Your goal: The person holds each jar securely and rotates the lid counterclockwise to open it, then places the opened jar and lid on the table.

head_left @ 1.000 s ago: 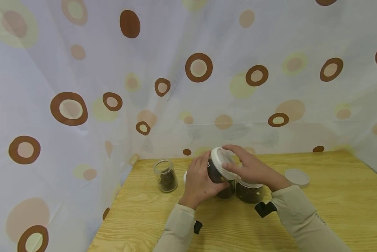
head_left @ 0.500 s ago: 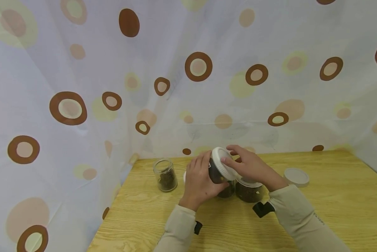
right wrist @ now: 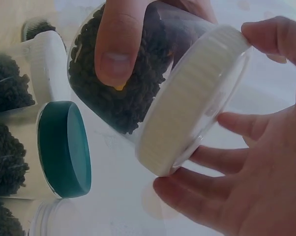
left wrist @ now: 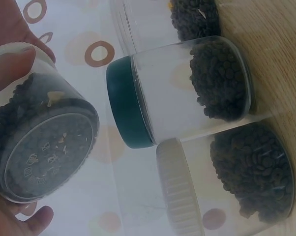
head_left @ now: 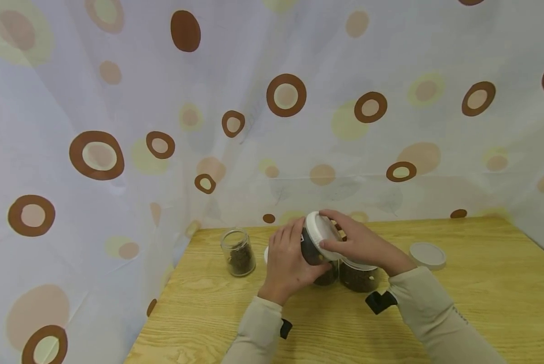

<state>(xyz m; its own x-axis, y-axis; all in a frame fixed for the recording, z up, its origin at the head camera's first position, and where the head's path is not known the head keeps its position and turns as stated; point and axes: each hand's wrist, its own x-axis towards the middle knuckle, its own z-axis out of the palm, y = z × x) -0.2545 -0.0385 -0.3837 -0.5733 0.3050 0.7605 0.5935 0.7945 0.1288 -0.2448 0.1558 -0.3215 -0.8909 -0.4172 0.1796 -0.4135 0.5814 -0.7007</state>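
My left hand point(head_left: 286, 265) grips a clear jar point(head_left: 309, 248) of dark pellets, tilted above the table with its capped end toward my right. Its thumb presses the jar's side in the right wrist view. A ribbed white screw lid point(right wrist: 192, 101) sits on this jar. Around the lid's rim my right hand point(head_left: 362, 242) spreads its thumb and fingers, fingertips at the edge. Behind and below stand a green-lidded jar point(left wrist: 219, 81), a white-lidded jar point(left wrist: 251, 172) and a lidless jar point(head_left: 360, 277), all part filled with dark pellets; the hands partly hide them in the head view.
A smaller open glass jar point(head_left: 238, 255) with dark contents stands to the left on the wooden table point(head_left: 199, 313). A loose white lid point(head_left: 428, 256) lies at the right, beyond my right wrist. A dotted curtain point(head_left: 326, 141) hangs behind the table and along its left side.
My right fingers were drawn in off part of the lid half a second ago; now they are spread around its rim again. The left hand and the jar stay nearly in place.
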